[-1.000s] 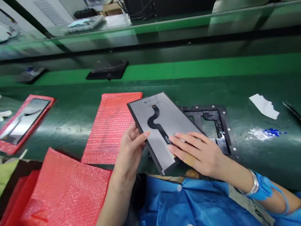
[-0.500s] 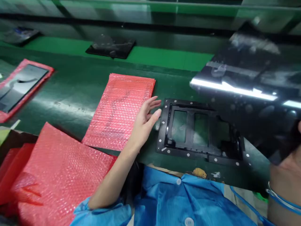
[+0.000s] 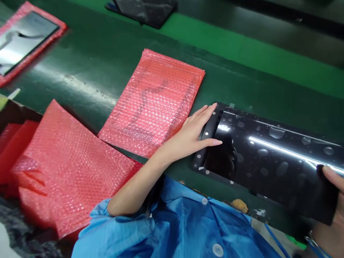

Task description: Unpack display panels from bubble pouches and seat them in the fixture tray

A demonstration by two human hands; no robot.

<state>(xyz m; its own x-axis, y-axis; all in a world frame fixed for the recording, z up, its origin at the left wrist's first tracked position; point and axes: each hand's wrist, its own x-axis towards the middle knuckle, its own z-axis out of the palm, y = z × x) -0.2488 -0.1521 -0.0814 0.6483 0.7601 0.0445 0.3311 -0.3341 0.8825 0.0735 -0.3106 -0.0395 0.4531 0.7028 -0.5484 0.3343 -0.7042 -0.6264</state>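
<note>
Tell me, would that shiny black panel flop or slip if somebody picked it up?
The shiny black panel probably feels stiff, because its long edges look straight. It may be slippery, since its glossy face mirrors light.

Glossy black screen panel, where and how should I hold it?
Probably by the screen panel's short right end, from the right, thumb on top: the right hand holds there, and the opposite end lies over the black frame.
</note>
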